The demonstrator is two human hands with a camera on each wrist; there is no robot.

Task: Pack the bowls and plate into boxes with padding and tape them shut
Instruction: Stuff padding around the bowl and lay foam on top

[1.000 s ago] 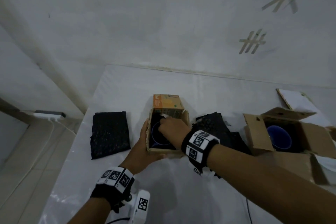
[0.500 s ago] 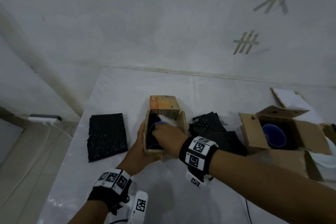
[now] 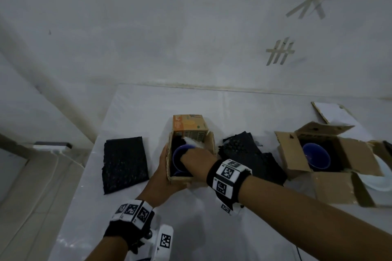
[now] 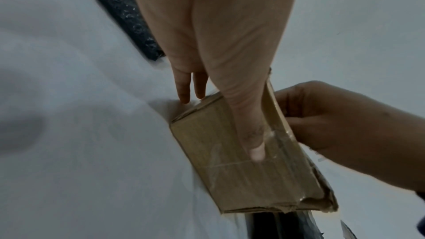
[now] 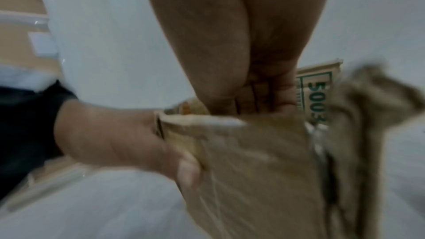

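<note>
A small cardboard box (image 3: 209, 144) sits mid-table with a blue bowl (image 3: 177, 160) inside and white padding (image 3: 194, 141) at its far end. My left hand (image 3: 164, 170) grips the box's near-left corner, thumb across the near wall (image 4: 241, 170). My right hand (image 3: 192, 158) reaches into the box from the right. Its fingers curl down over the bowl's rim, and in the right wrist view the box wall (image 5: 253, 170) hides the fingertips. A second open box (image 3: 286, 154) at the right holds another blue bowl (image 3: 316, 158). A white plate (image 3: 381, 178) shows beyond it.
A flat black bubble-wrap sheet (image 3: 125, 164) lies left of the small box. A crumpled black padding pile (image 3: 250, 154) lies between the two boxes. A loose cardboard piece (image 3: 333, 113) is at the far right. The table's left edge drops to a tiled floor.
My right hand has moved from the box's far wall, near the white padding, toward the near left over the bowl. The left hand keeps its hold on the box.
</note>
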